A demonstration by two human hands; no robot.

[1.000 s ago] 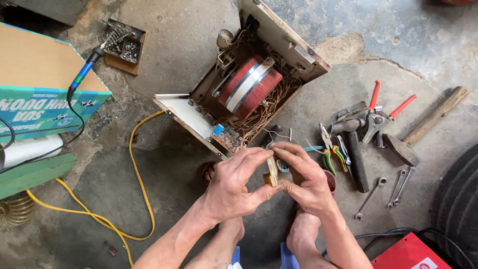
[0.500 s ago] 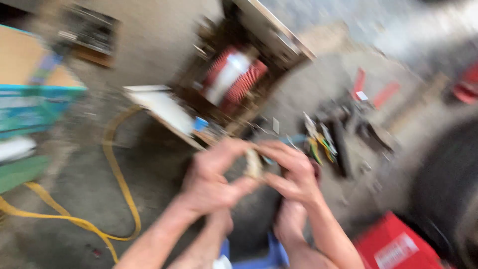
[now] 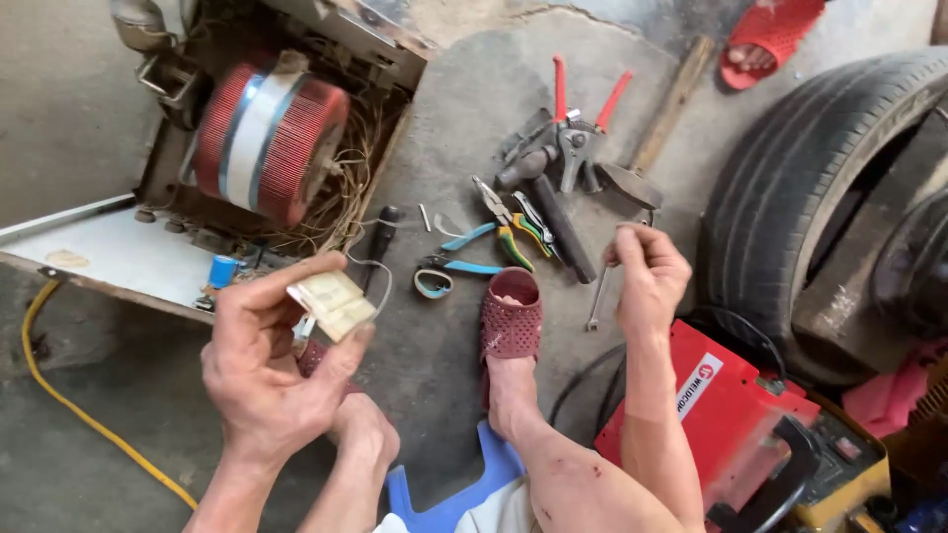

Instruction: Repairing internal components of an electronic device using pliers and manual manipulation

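A small cream-coloured block component [image 3: 332, 302], pale and boxy, is pinched between the thumb and the curled fingers [image 3: 326, 367] of the left hand [image 3: 267, 370], raised clear of the floor and turned face-up toward the camera, a position that appears suited to inspection; a thin wire [image 3: 375, 274] loops away from it just above the thumb. The right hand [image 3: 647, 276] is held up apart from the left, its fingertips [image 3: 624, 240] pressed together on something too slender to be identified, possibly a wire end or a small pin. Beyond the left fingers an opened metal casing [image 3: 89, 252] is laid on the concrete floor [image 3: 464, 128], with a red-wound toroidal coil [image 3: 269, 138] and a tangle of leads exposed, its panel folded outward so that the interior can be reached. Between the two sets of fingers, a foot in a dark red perforated slipper [image 3: 512, 316] is planted. Ahead of the right fingers, tools are spread within easy reach: blue-handled pliers [image 3: 464, 252], red-handled pliers [image 3: 578, 118], a hammer [image 3: 657, 128] and a small spanner [image 3: 596, 301]. To the outside of the right hand a worn tyre [image 3: 790, 197] is seen, and below the wrist a red machine case [image 3: 731, 415]. A yellow cable [image 3: 69, 405] trails away below the left wrist.
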